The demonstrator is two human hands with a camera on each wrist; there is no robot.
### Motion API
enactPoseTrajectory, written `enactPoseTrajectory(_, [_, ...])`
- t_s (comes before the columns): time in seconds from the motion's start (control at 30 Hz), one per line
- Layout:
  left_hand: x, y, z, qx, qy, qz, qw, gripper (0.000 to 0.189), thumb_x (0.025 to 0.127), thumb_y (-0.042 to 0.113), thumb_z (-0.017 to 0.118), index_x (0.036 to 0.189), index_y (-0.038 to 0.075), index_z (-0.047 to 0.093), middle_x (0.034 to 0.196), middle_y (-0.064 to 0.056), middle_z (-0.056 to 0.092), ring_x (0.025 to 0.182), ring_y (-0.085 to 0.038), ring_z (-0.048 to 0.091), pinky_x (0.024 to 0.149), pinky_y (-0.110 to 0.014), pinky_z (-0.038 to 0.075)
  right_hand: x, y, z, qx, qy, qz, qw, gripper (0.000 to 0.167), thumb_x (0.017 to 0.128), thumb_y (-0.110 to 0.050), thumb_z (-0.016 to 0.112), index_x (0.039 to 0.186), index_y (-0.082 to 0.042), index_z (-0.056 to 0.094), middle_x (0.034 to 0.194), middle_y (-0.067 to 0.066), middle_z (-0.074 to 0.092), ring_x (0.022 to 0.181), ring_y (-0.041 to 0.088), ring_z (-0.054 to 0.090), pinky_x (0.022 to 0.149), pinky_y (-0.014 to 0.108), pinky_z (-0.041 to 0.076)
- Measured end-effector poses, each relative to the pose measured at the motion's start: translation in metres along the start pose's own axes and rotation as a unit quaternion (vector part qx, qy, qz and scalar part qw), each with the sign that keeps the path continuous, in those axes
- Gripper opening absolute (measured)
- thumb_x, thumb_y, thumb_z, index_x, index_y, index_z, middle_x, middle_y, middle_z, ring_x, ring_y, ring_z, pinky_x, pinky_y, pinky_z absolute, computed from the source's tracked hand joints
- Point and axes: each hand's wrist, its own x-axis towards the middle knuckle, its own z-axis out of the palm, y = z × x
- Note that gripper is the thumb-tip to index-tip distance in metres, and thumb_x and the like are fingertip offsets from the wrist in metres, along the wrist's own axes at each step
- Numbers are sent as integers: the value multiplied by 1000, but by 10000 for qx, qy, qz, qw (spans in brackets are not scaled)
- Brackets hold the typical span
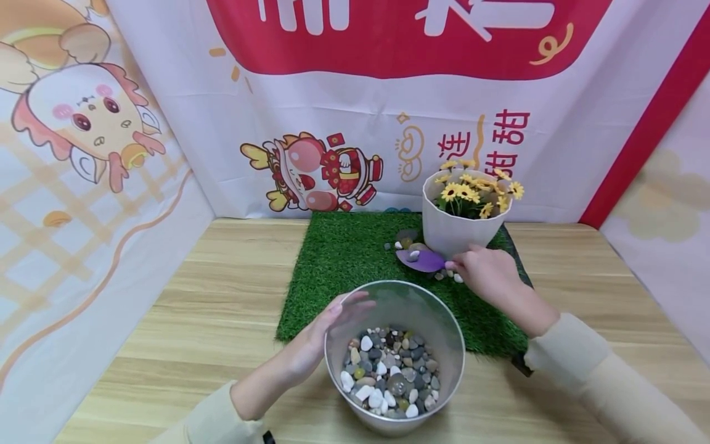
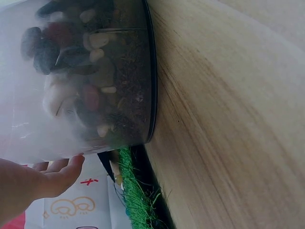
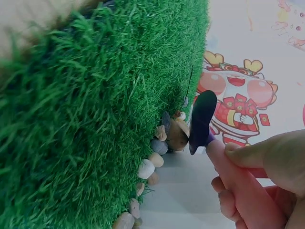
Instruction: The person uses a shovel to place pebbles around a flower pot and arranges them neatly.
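My right hand (image 1: 490,273) grips the pink handle of a small trowel (image 1: 423,259), its purple blade held above pebbles (image 3: 177,137) at the foot of a white flowerpot (image 1: 461,237). On the blade lies at least one pebble. Yellow artificial flowers (image 1: 465,193) fill the pot. With its fingers extended, my left hand (image 1: 322,330) rests against the outer left side of a clear bucket (image 1: 452,314). Inside the bucket is a layer of mixed stones (image 1: 388,376), white, grey and brown. Darker fine material shows at its bottom in the left wrist view.
Under the flowerpot lies a green artificial grass mat (image 1: 355,259) on the wooden table (image 1: 211,296). The bucket stands at the mat's front edge. Behind the table hangs a printed cloth (image 1: 344,111), with another patterned cloth (image 1: 83,185) along the left.
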Motion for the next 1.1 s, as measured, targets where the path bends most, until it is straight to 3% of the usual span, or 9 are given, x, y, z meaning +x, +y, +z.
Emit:
enactPoseTrajectory(0.17, [0, 0, 0, -23, -2, -1, 10000, 60, 111, 39, 15, 160, 5, 23, 159, -18, 40, 148, -38, 32, 120, -63, 18, -7, 2, -1, -217, 349, -290, 9987, 18, 98, -24, 70, 89, -11, 79, 71, 3, 56, 56, 20, 49, 48, 36, 36])
enactPoseTrajectory(0.33, [-1, 0, -1, -30, 0, -14, 10000, 60, 111, 39, 15, 160, 5, 23, 159, -18, 40, 148, -37, 31, 120, -63, 17, -12, 7, 6, -380, 1397, -910, 9853, 12, 93, -17, 76, 94, -6, 80, 73, 7, 60, 56, 26, 55, 49, 36, 33])
enactPoseTrajectory(0.5, [0, 0, -1, -36, 4, -27, 10000, 60, 111, 39, 15, 160, 5, 24, 159, -18, 40, 149, -37, 31, 121, -62, 16, -12, 13, 17, -713, 2177, -1422, 9630, 38, 107, -28, 56, 86, -3, 77, 73, 11, 61, 57, 28, 57, 49, 37, 33])
enactPoseTrajectory(0.57, [0, 1, 0, -33, 7, -22, 10000, 60, 111, 39, 15, 160, 5, 24, 159, -18, 40, 148, -37, 32, 121, -62, 16, -11, 15, 20, -843, 2295, -1512, 9578, 39, 106, -28, 57, 84, -3, 76, 73, 12, 62, 59, 28, 58, 49, 38, 35])
enactPoseTrajectory(0.67, [0, 1, 0, -38, -2, -18, 10000, 60, 111, 39, 15, 160, 5, 24, 159, -18, 40, 148, -37, 32, 120, -62, 17, -11, 16, 23, -1010, 2398, -1611, 9520, 17, 92, -17, 73, 83, -2, 75, 74, 13, 62, 60, 29, 59, 50, 39, 37])
enactPoseTrajectory(0.73, [0, 1, 0, -55, -13, -17, 10000, 60, 111, 38, 15, 160, 5, 24, 159, -19, 39, 148, -38, 32, 120, -62, 17, -11, 16, 23, -1101, 2476, -1656, 9482, 13, 88, -14, 77, 84, -2, 75, 74, 13, 62, 60, 29, 58, 50, 39, 37])
enactPoseTrajectory(1.0, [0, 0, 0, -91, 2, -64, 9999, 61, 111, 40, 15, 160, 6, 24, 159, -18, 39, 148, -37, 32, 119, -63, 19, -12, 11, 13, -1465, 2829, -1891, 9288, 11, 93, 0, 63, 88, 3, 72, 75, 15, 55, 63, 35, 55, 53, 41, 36])
enactPoseTrajectory(1.1, [0, 0, 0, -113, -5, -68, 9999, 60, 111, 40, 15, 160, 6, 23, 160, -18, 39, 148, -37, 32, 119, -63, 20, -12, 10, 5, -1482, 2895, -1904, 9263, 12, 91, 2, 62, 92, 3, 74, 79, 16, 57, 68, 36, 58, 56, 43, 38])
